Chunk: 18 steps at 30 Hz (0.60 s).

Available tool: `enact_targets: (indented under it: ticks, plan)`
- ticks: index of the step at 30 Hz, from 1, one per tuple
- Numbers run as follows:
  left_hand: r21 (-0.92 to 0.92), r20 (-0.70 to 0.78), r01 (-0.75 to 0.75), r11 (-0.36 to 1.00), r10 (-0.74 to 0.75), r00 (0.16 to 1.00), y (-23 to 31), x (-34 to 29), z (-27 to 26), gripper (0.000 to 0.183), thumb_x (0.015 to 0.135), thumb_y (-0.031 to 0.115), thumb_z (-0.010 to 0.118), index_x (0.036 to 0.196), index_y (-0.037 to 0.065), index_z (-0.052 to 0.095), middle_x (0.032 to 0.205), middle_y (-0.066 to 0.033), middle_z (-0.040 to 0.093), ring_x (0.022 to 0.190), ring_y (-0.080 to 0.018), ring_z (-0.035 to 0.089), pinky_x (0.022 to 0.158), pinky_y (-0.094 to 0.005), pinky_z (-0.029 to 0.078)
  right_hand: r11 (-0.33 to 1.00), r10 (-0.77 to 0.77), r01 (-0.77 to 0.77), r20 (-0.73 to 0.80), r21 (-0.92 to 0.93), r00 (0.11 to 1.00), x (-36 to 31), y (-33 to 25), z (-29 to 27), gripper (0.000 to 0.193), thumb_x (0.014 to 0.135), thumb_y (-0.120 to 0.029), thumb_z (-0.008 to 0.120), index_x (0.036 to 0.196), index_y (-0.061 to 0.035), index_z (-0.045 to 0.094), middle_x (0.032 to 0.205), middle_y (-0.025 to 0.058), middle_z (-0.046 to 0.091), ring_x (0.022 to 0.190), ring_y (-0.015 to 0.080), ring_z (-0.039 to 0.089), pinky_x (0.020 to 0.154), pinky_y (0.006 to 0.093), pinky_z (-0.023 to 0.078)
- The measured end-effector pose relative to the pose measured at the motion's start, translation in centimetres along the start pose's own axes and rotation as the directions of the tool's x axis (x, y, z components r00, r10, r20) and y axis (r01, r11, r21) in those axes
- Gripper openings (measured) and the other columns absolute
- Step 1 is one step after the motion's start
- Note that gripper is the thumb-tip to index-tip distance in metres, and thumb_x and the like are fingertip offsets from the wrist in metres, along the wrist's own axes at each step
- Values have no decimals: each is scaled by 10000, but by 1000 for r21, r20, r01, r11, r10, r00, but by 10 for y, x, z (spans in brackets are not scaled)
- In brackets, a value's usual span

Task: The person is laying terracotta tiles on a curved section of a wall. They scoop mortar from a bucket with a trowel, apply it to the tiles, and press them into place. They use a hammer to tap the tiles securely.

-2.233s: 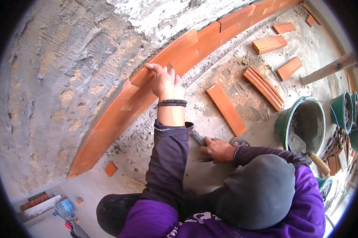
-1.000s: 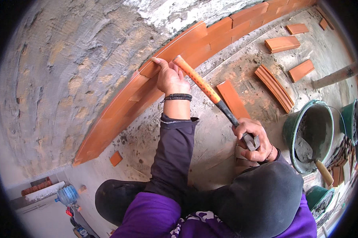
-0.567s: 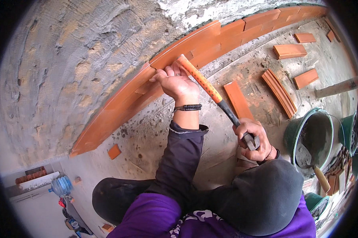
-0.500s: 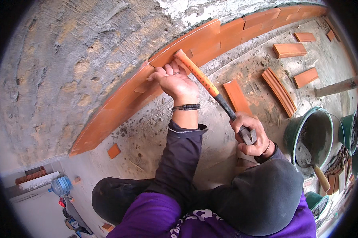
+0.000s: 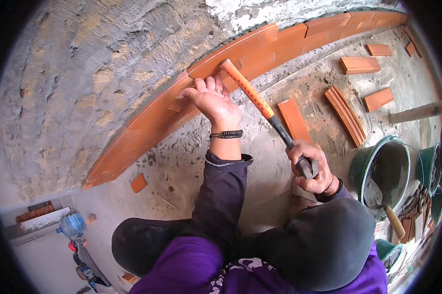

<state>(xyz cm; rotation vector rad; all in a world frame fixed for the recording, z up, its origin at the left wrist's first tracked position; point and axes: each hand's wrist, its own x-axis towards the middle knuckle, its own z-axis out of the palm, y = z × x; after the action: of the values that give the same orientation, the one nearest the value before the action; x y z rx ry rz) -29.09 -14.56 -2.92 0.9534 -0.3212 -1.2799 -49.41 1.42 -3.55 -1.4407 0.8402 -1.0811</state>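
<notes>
My right hand [image 5: 315, 159] is wrapped round the head end of a hammer [image 5: 253, 95]. Its orange-and-black handle points away from me, and the butt end meets or nearly meets the face of the orange clay tiles [image 5: 245, 54] set along the foot of the wall. My left hand [image 5: 217, 104] is turned palm up with its fingers apart and holds nothing. Its fingertips rest on or close against the tiles, just left of the handle's end. Whether they press on a tile is hard to make out.
Loose clay tiles [image 5: 294, 119] and a ridged curved tile [image 5: 345, 116] lie on the mortar-spattered floor. At the right stands a green bucket [image 5: 356, 164] with a trowel [image 5: 394, 223] in it, near more buckets and a pole [image 5: 418, 112]. Rough plaster [image 5: 93, 93] covers the wall.
My left hand has shifted slightly left along the tiles, its fingers a little more spread. The hammer stays in my right hand in nearly the same pose.
</notes>
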Motion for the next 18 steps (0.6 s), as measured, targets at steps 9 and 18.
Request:
enact_targets:
  ticks: [9, 18]
  plan:
    - [46, 59, -172, 984, 170, 984, -5, -4, 2, 966, 925, 788, 130, 1530, 42, 226, 1379, -190, 496, 1207, -214, 498, 1015, -312, 350, 992, -110, 114, 90, -44, 990, 9, -1, 3, 349, 561, -239, 710, 794, -83, 502, 742, 76, 500, 685, 280, 516, 603, 371, 372]
    - [-158, 144, -183, 970, 206, 968, -12, 2, 5, 943, 924, 787, 184, 1528, 62, 199, 1315, -195, 480, 1154, -233, 490, 1018, -367, 377, 991, -120, 125, 87, -47, 989, 0, -6, 0, 332, 561, -222, 699, 794, -79, 511, 764, 71, 510, 711, 261, 534, 621, 356, 386]
